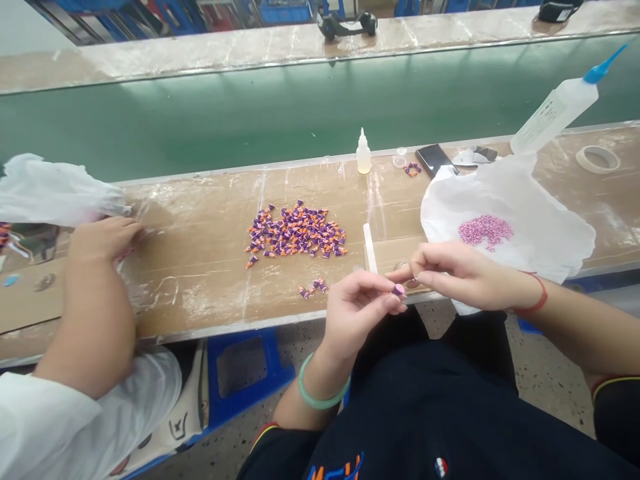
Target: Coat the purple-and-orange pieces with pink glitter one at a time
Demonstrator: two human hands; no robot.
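Now, left hand (357,303): curled, pinching purple piece (399,289), lower centre.
Right hand (450,273): fingertips pinched together just above that piece.
Co-worker's hand (103,237): touching plastic bag (45,190), left.

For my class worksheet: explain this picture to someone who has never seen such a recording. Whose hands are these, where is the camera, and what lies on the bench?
The camera sits on a person's head, looking down. Their left hand pinches a small purple piece; the right hand touches it with its fingertips. On the workbench lie a pile of purple and orange pieces, a small bottle and a white bag with pink beads. The hand at far left belongs to a co-worker.
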